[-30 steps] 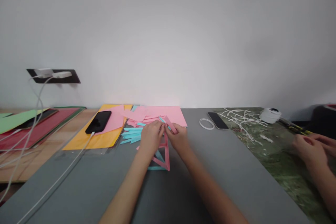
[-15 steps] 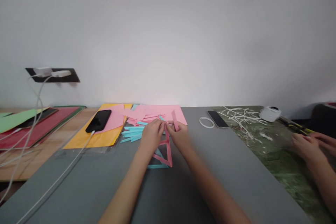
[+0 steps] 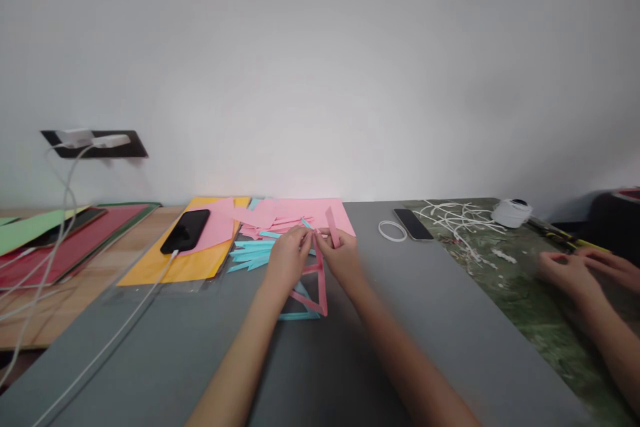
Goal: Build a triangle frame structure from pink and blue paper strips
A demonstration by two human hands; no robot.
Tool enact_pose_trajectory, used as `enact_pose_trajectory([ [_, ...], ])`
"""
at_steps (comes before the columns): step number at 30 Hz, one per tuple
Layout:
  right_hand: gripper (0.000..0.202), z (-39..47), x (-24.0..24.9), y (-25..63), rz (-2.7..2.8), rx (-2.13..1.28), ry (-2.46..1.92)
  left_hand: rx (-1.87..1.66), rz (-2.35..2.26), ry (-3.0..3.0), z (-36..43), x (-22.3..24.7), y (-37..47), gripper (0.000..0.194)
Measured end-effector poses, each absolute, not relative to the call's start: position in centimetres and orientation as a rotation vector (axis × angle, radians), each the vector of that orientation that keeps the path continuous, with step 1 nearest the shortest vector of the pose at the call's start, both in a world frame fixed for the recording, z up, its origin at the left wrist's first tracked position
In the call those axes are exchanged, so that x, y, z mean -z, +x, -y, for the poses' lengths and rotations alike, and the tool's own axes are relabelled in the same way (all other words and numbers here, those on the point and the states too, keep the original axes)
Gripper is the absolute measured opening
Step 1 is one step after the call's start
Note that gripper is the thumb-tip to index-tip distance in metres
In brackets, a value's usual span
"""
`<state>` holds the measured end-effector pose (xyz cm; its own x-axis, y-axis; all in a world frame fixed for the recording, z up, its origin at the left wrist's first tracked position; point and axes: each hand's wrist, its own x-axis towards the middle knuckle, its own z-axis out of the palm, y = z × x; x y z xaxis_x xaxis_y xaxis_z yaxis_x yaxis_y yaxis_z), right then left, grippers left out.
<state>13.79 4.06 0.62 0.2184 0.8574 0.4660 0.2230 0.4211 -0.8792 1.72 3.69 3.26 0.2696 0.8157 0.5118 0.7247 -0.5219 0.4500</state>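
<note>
My left hand and my right hand meet above the grey table with their fingertips closed in a pinch. A pink paper strip stands up out of my right hand. Below the fingers hangs a chain of folded pink and blue paper strips, its upper end between my left fingertips. Its lower blue part lies at the table surface. The exact joint is hidden by the fingers. Loose blue strips lie beside my left hand, and pink strips lie behind it.
A black phone on a charging cable rests on a yellow envelope. Rightward are a white ring, another phone, tangled white cords and a white roll. Another person's hands are at the far right.
The view has shifted slightly. My hands keep nearly the same pinch on the paper strips. At the right, the other person's hands have moved a little leftward.
</note>
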Motion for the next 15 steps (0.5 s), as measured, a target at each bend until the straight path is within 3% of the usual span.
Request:
enact_pose_trajectory([
  [15, 0.023, -3.96, -0.66, 13.6, 1.418, -0.481, -1.119, -0.934, -1.592, 2.526, -3.36, -3.75, 1.66, 0.022],
])
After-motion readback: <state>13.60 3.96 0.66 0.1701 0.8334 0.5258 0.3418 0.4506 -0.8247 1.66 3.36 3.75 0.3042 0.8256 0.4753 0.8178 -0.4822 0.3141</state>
